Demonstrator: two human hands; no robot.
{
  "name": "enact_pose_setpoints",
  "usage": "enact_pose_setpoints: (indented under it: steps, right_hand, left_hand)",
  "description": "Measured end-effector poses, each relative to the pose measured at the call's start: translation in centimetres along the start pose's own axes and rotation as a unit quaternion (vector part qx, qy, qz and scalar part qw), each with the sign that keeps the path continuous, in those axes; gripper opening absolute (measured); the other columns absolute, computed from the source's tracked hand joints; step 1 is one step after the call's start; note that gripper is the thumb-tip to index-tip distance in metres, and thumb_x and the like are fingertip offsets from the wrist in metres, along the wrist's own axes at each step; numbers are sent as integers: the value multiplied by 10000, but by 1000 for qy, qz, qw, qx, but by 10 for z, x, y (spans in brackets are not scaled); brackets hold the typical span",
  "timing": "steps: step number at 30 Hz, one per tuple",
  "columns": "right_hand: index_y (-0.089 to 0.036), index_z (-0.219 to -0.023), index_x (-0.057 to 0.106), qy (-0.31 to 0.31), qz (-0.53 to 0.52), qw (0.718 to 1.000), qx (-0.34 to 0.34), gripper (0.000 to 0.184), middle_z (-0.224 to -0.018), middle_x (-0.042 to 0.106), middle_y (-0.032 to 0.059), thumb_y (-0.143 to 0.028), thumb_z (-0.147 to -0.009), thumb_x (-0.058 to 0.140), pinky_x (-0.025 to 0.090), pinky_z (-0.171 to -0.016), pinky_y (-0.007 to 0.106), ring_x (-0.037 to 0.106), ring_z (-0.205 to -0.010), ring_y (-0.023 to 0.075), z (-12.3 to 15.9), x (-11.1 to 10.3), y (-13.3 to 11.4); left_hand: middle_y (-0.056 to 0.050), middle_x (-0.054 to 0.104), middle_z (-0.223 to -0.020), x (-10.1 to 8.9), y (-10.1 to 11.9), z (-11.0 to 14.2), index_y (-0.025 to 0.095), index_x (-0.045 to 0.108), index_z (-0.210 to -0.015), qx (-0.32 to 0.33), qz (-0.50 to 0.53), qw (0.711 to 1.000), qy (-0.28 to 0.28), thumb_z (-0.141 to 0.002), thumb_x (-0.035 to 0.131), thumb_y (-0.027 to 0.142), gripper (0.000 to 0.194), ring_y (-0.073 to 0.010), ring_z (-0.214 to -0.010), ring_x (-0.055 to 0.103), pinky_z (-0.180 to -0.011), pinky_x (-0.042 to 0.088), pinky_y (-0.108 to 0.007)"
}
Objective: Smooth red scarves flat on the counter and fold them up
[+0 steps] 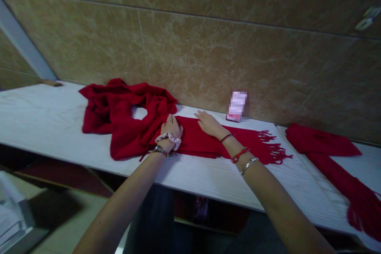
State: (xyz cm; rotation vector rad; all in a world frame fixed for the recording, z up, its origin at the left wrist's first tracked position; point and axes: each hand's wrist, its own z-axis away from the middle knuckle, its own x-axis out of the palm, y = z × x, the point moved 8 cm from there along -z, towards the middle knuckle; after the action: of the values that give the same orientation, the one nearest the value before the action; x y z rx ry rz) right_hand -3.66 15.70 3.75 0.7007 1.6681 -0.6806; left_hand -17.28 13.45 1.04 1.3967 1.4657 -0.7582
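A long red scarf [198, 139] lies on the white table, its fringed end to the right and a loose, bunched heap at the left. My left hand [172, 127] rests on the scarf where the heap meets the flat stretch, fingers extended. Farther right, my right hand [210, 124] lies flat over the scarf's far edge, with its fingers spread. Neither hand grips the cloth. The flat part appears folded in layers near its front edge. Bracelets and a scrunchie circle my left wrist; several bands circle my right.
A phone [237, 106] leans against the brown tiled wall [190, 55] behind the scarf. Another red scarf [327, 158] lies at the right, its fringe by the front edge of the white table [208, 174]. A small brown piece [51, 83] sits at the far left.
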Motion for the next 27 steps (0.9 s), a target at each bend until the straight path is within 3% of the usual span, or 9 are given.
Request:
enact_pose_setpoints:
  steps: [2, 4, 7, 11, 14, 17, 22, 27]
  right_hand:
    - [-212, -1320, 353, -30, -18, 996, -83, 438, -1425, 276, 53, -239, -888, 287, 233, -1019, 470, 237, -1292, 218, -17, 13, -32]
    - [-250, -1311, 361, -70, -23, 991, -110, 423, -1417, 295, 25, -270, -894, 287, 198, -1020, 514, 241, -1291, 215, -28, 30, -46]
    - [-252, -1310, 361, -85, -30, 995, -33, 423, -1407, 314, 26, -270, -894, 284, 194, -1012, 535, 262, -1283, 220, -35, 41, -24]
    - [-145, -1262, 440, -55, -28, 996, 58, 418, -1368, 365, 130, -192, -866, 314, 217, -994, 535, 308, -1255, 269, -31, 33, 19]
    - [-84, -1268, 425, -16, -36, 998, 58, 435, -1346, 394, 148, -136, -847, 328, 251, -1013, 367, 337, -1239, 203, -35, 17, 22]
    - [-92, -1155, 545, 6, -56, 998, 32, 376, -1217, 541, 117, -144, -861, 317, 302, -958, 248, 448, -1141, 154, -51, 9, 3]
    - [-148, -935, 666, 7, -90, 996, 15, 256, -1021, 656, 84, -216, -829, 443, 393, -811, 236, 567, -948, 170, -84, 16, -27]
    - [-139, -827, 683, -5, -111, 993, 27, 188, -876, 684, 68, -216, -776, 519, 417, -701, 226, 597, -807, 171, -103, 31, -29]
  left_hand:
    - [-201, 348, -1339, 2, -3, 3, 3, 374, -1278, -16, -28, 999, -41, -824, 392, 274, 529, -270, -1224, 355, -993, 322, -343]
    - [-171, 319, -1366, 6, -5, 5, 29, 348, -1310, -16, -32, 996, -80, -842, 360, 268, 525, -263, -1267, 282, -1013, 290, -356]
    - [-91, 228, -1422, 11, -7, 7, 130, 327, -1345, -1, -20, 994, -107, -855, 320, 277, 511, -295, -1297, 193, -1014, 270, -419]
    - [-10, 179, -1442, 12, -5, 8, 195, 354, -1331, 17, -15, 994, -106, -848, 307, 283, 493, -318, -1304, 138, -989, 292, -458]
    - [-70, 271, -1407, 2, -4, 7, 141, 340, -1326, -5, -16, 997, -71, -829, 347, 291, 520, -301, -1272, 233, -961, 333, -414]
    - [-168, 453, -1239, -7, -9, 6, 89, 441, -1223, -47, -21, 996, -67, -810, 409, 342, 486, -302, -1135, 419, -881, 393, -380]
    - [-155, 546, -1064, -17, -15, 5, 119, 520, -1066, -90, -24, 992, -84, -826, 405, 350, 353, -263, -974, 534, -778, 445, -346]
    - [-151, 556, -1058, -15, -18, 4, 115, 505, -1066, -99, -15, 990, -99, -837, 426, 302, 306, -252, -949, 556, -750, 461, -334]
